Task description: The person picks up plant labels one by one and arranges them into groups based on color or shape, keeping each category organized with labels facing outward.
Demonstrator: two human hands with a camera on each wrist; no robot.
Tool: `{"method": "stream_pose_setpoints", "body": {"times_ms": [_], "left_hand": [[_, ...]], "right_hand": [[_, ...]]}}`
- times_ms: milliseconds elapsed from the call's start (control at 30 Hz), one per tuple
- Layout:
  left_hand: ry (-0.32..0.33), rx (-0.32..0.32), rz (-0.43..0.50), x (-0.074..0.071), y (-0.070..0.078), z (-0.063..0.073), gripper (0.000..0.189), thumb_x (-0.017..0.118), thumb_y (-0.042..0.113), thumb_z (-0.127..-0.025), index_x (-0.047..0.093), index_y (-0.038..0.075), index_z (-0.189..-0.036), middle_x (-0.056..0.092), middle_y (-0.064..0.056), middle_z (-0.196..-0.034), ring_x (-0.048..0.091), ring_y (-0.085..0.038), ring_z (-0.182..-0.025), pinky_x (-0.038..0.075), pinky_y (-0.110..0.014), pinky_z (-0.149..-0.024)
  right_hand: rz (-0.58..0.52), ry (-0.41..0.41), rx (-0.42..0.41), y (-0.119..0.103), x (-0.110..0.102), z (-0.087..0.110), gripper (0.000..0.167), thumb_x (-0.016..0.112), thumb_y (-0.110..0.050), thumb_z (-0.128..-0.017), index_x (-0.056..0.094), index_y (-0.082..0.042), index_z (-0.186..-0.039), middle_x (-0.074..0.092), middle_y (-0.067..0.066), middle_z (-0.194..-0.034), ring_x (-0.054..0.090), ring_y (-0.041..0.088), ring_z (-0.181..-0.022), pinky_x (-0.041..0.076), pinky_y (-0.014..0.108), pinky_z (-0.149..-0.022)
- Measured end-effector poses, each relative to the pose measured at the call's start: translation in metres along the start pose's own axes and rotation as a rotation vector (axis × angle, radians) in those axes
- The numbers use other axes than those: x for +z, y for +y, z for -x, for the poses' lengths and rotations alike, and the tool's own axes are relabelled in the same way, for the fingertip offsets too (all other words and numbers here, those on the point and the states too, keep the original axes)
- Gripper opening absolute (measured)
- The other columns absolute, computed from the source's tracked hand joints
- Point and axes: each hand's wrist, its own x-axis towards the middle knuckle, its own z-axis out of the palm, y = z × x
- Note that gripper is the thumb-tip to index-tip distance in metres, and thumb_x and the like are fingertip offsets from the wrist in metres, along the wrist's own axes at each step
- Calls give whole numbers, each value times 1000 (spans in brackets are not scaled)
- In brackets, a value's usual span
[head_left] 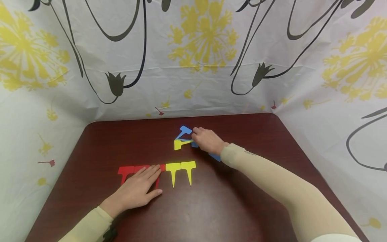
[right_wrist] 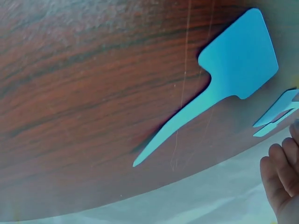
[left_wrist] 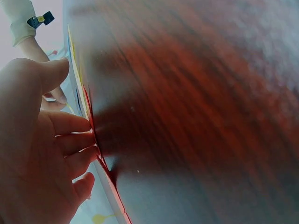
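Note:
Several T-shaped plant labels lie on the table. My left hand (head_left: 136, 188) rests flat, fingers extended, over a row of red plant labels (head_left: 125, 170), partly hiding them. Two yellow plant labels (head_left: 173, 167) continue that row to the right, stems toward me. Farther back, my right hand (head_left: 208, 139) has its fingers curled at the stem of another yellow plant label (head_left: 177, 145) and seems to pinch it; the fingertips are partly hidden. Blue plant labels (head_left: 185, 130) lie beside and beneath it. Another blue plant label (right_wrist: 238, 60) lies under my right wrist.
The dark red-brown table (head_left: 211, 208) has a rounded far edge. White cloth (head_left: 193, 90) with yellow and grey flower prints hangs behind it and along both sides. A dark strap piece (head_left: 110, 232) sits at my left wrist.

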Motion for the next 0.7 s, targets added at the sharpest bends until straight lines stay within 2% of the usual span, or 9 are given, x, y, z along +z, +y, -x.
{"method": "stream_pose_setpoints", "body": {"times_ms": [133, 367, 700], "left_hand": [[-6, -5, 3, -1, 0, 0, 77, 55, 58, -97, 43, 6, -153, 33, -10, -161, 31, -28, -148, 26, -50, -118], [-11, -6, 7, -2, 2, 0, 77, 56, 58, -97, 43, 6, -153, 34, -11, -161, 32, -28, -147, 26, -50, -118], [1, 7, 7, -1, 2, 0, 76, 56, 57, -97, 44, 5, -152, 34, -12, -161, 32, -29, -147, 27, -50, -118]], "right_hand": [[11, 34, -16, 1, -3, -1, 8, 62, -5, -98, 68, -6, -93, 48, 5, -86, 41, 15, -68, 42, 20, -52], [23, 90, -25, 2, -11, -4, 8, 63, -12, -98, 63, -6, -94, 41, 4, -86, 39, 16, -67, 40, 20, -52], [-63, 183, -9, 1, -27, -4, 10, 62, -14, -96, 55, -8, -92, 38, 3, -87, 39, 15, -66, 40, 22, -51]]}}
